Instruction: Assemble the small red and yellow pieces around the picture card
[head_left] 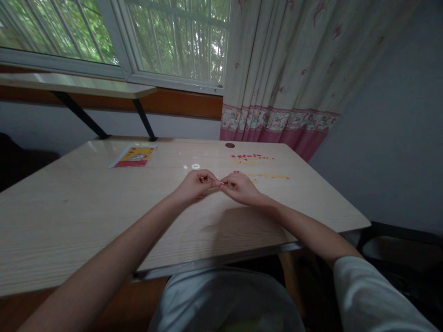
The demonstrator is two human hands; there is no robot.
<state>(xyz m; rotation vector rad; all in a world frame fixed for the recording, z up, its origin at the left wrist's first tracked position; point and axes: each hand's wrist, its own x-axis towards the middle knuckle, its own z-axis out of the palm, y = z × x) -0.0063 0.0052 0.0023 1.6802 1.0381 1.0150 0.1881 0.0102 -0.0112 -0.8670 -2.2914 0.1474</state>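
Above the middle of the pale wooden desk [166, 230], my left hand [195, 186] and my right hand [244, 189] meet fingertip to fingertip. Both are closed in a pinch. Something tiny and yellowish shows between the fingertips, too small to name. Rows of small red pieces [245, 156] and small yellow-orange pieces [273, 176] lie on the desk just beyond my right hand. More little reddish-brown pieces [200, 197] show under my left hand, partly hidden by it.
A yellow and red picture card [134, 157] lies at the back left. Behind it, a raised shelf [76, 83] stands on dark brackets. A round dark cable hole [230, 145] is near the back edge, and a patterned curtain [277, 83] hangs behind the desk.
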